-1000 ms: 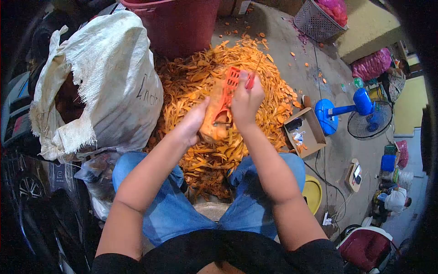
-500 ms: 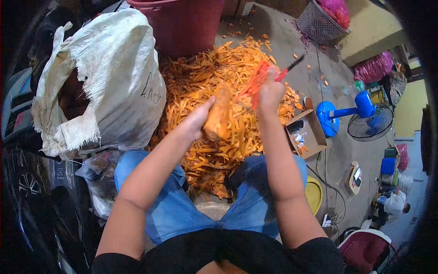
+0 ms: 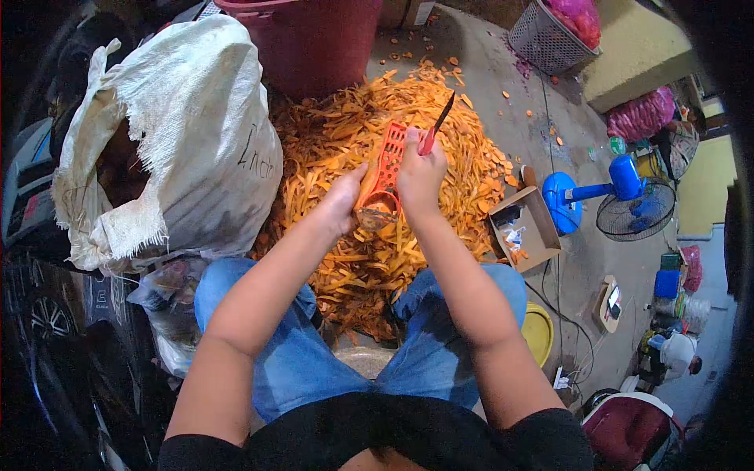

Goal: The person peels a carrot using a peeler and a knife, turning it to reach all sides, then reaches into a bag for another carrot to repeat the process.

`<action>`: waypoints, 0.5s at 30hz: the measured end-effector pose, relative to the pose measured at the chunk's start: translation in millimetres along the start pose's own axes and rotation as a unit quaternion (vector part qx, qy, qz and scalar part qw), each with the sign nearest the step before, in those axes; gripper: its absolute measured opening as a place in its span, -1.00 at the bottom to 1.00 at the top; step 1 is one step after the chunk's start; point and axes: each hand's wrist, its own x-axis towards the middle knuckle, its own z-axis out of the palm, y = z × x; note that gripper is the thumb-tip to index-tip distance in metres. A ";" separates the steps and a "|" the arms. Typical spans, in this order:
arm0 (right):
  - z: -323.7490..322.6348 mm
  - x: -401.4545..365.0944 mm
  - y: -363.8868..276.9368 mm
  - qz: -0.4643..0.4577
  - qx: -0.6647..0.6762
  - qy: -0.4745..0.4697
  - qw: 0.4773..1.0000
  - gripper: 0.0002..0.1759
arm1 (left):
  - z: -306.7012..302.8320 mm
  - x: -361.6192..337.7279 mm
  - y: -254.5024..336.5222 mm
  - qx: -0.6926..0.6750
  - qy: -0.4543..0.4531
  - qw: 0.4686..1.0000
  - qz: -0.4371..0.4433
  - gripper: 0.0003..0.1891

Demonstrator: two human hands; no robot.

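A white sack (image 3: 181, 133) stands far left on the floor, against a pile of orange peels (image 3: 345, 259) spread between the knees. A red bucket (image 3: 314, 39) stands beyond the pile, and an open box (image 3: 530, 228) lies to its right. Over the pile's middle, the left hand (image 3: 345, 200) is wrapped around an orange root (image 3: 377, 210). The right hand (image 3: 420, 177) is closed around a peeler (image 3: 385, 173) laid on the root, with a knife (image 3: 436, 125) sticking up from the same fist.
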 end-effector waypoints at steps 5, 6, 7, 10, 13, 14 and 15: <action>0.8 1.3 4.6 -0.013 0.016 0.002 1.000 -0.72 | 4.5 -3.6 -0.2 -0.009 0.024 1.000 0.007 -0.63; 0.9 1.1 3.7 -0.025 0.005 -0.001 1.000 -0.72 | 4.2 -3.6 -0.4 -0.012 0.026 1.000 0.013 -0.63; 0.7 0.7 2.7 -0.037 -0.006 -0.005 0.999 -0.71 | 4.2 -3.7 -1.4 -0.012 0.026 1.000 0.013 -0.63; 0.3 -1.4 -2.7 -0.075 -0.035 -0.010 0.997 -0.73 | 7.5 -6.8 -3.2 -0.021 0.024 0.998 0.047 -0.64; -3.3 1.7 0.7 -0.062 -0.125 0.012 0.990 -0.74 | 11.0 -13.3 -5.4 0.040 0.061 0.997 0.030 -0.64; -3.9 5.1 2.6 -0.063 -0.125 0.012 0.990 -0.74 | 9.2 -12.3 -9.5 0.050 0.038 0.998 0.016 -0.63; -4.4 9.6 5.2 -0.081 -0.110 0.040 0.990 -0.72 | 11.0 -14.7 -11.7 0.060 0.014 0.998 0.001 -0.63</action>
